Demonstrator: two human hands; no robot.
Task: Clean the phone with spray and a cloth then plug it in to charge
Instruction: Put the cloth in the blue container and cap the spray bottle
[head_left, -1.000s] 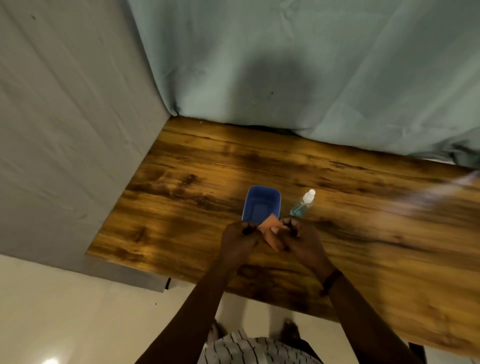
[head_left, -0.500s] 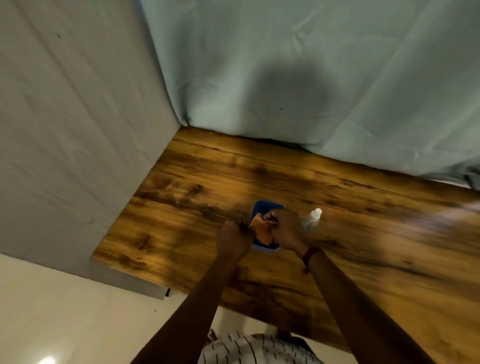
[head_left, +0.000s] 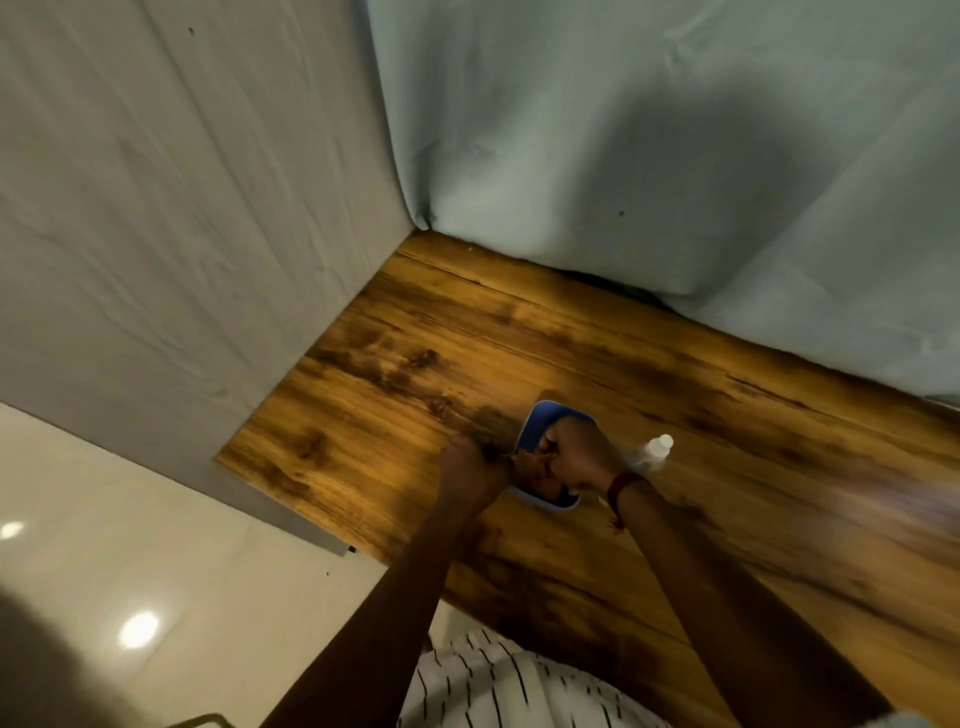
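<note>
A small orange cloth (head_left: 531, 464) is stretched between my two hands over a blue plastic tub (head_left: 537, 418) that stands on the wooden table (head_left: 363, 415). My left hand (head_left: 470, 475) pinches the cloth's left end just outside the tub's left rim. My right hand (head_left: 579, 457) grips the other end above the tub's inside and hides most of it. A clear spray bottle (head_left: 655, 451) with a white cap stands right of the tub, behind my right wrist. No phone shows in this view.
A grey wall panel (head_left: 182, 234) borders the table on the left and a pale green sheet (head_left: 649, 156) hangs along its far edge. Glossy cream floor (head_left: 156, 571) lies below the table's near left corner.
Both hands have carried the orange cloth forward, from in front of the blue tub to over it. The right hand now covers the tub's inside. The view has shifted left.
</note>
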